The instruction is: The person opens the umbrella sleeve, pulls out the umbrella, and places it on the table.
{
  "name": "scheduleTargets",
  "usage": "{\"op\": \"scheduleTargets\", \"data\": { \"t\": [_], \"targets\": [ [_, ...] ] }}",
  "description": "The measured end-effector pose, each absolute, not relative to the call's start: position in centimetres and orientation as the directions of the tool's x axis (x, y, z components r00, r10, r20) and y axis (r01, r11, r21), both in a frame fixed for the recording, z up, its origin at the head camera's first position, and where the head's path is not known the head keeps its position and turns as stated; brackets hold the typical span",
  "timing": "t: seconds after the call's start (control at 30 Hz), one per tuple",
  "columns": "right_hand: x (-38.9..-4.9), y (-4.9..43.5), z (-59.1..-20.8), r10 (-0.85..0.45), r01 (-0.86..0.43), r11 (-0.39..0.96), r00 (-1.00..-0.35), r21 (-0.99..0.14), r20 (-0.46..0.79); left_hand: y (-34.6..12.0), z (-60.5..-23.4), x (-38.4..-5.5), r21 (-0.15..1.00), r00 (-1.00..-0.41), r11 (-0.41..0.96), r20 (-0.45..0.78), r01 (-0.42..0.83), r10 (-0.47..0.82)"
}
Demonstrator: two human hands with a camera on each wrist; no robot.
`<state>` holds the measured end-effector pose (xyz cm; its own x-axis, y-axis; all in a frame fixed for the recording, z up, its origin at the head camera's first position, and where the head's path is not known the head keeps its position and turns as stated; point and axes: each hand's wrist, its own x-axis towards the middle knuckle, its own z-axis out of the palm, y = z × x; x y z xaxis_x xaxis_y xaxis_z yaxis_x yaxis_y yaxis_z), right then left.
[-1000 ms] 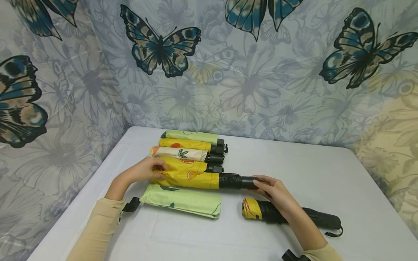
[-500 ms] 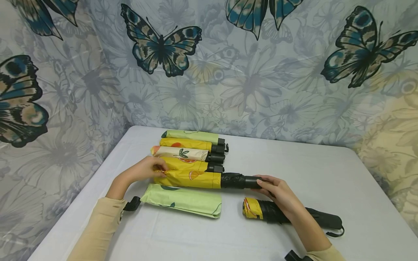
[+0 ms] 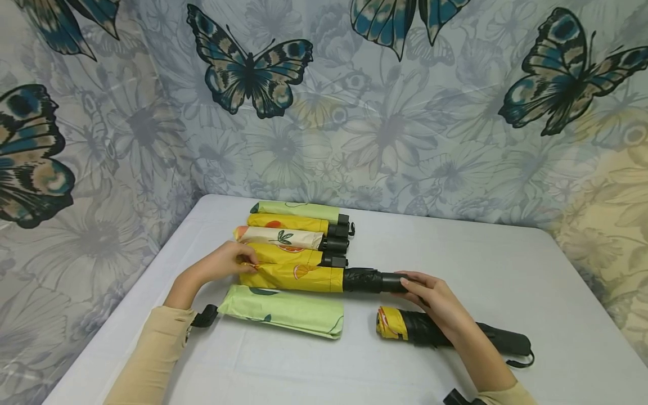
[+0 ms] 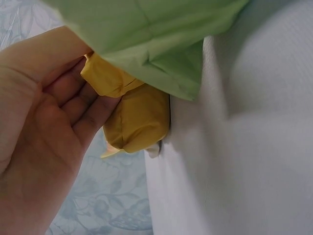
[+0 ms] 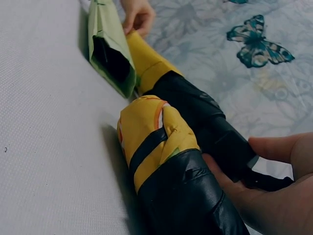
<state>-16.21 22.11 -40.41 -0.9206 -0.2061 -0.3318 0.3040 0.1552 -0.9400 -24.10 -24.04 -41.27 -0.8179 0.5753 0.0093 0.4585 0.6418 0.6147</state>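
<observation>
Shifting a smooth, black, cylindrical handle (image 3: 392, 282) slightly to the right since a second ago with the right hand (image 3: 430, 291), while leaving the row of other things lying as before.

Reaching in from the near side in beige fabric sleeves (image 3: 147, 354). Passing the right forearm over a rolled black-and-yellow umbrella (image 3: 417, 328), lying on the white-clothed table (image 3: 486, 275) with a thin black loop (image 3: 517, 367) at its right end. Having, to the left of that, a flat, light-green fabric case (image 3: 283, 312) with dark leaf prints, lying just in front of the held things and showing a dark open end in the right wrist view.

Pinching the left end of a yellow fabric case with orange-slice prints (image 3: 298, 278) between thumb and fingers of the left hand (image 3: 228, 262), mostly closed on the cloth. Gripping the handle's outer end with the right hand, spreading thumb and fingers only as wide as the handle. Keeping a crinkled black folded umbrella (image 3: 361, 280) partly inside that yellow case, projecting from its right end toward the handle.

Continuing farther back with a close, parallel row: a second yellow case (image 3: 283, 255), a slim cream case with a green leaf sprig (image 3: 283, 238), a third yellow case (image 3: 296, 224) and a slim light-green case (image 3: 298, 211). Ending at a grey floral cloth backdrop with blue butterflies (image 3: 390, 135).
</observation>
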Motion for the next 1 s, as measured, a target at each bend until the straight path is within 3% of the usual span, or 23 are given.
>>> {"op": "scheduleTargets", "data": {
  "t": [1.0],
  "targets": [
    [-15.8, 24.9, -40.1, -0.189, 0.293, 0.198, -0.925, -0.935, -0.33, -24.3, -41.7, -24.4, 0.637, -0.823, 0.637, -0.007, 0.434, 0.568]
  ]
}}
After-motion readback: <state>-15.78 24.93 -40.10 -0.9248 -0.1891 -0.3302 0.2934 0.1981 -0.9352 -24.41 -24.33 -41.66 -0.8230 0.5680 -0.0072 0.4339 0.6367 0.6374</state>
